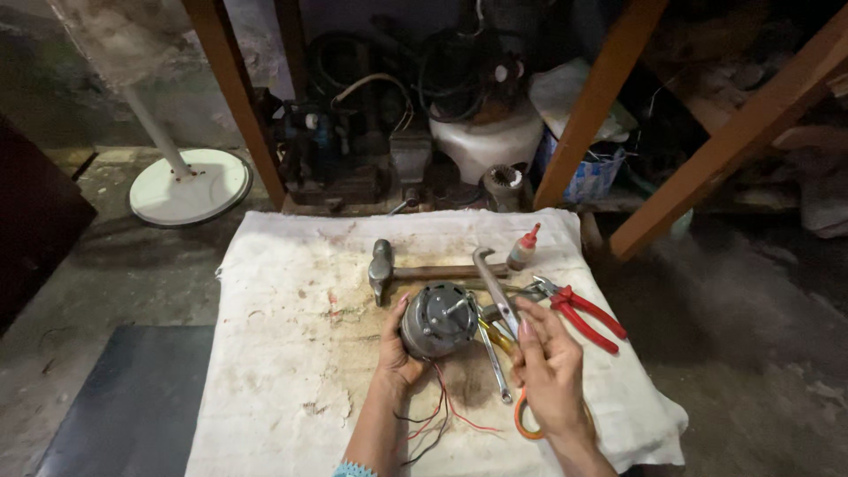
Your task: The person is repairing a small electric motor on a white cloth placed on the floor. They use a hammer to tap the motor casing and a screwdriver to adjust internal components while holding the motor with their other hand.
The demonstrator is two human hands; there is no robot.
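A small squeeze bottle [523, 249] with a red nozzle stands on the cloth's far edge; a blue-and-white printed tub [590, 174] sits behind it.

A dusty concrete floor [132, 265] surrounds the stained cloth [283, 353]. Beyond the hands, slanted wooden beams [601, 97] frame dim clutter. A white fan base [190, 185] stands far left.

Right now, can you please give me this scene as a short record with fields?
Surface: stained white cloth on the floor
Left hand: holds the grey motor from its left side
Motor wires: red and black, trailing on the cloth
Right hand: open, held just right of the motor over the tools, gripping nothing
Tools nearby: hammer, wrench, red pliers, small bottle with red cap
Background: white fan base, wooden frame
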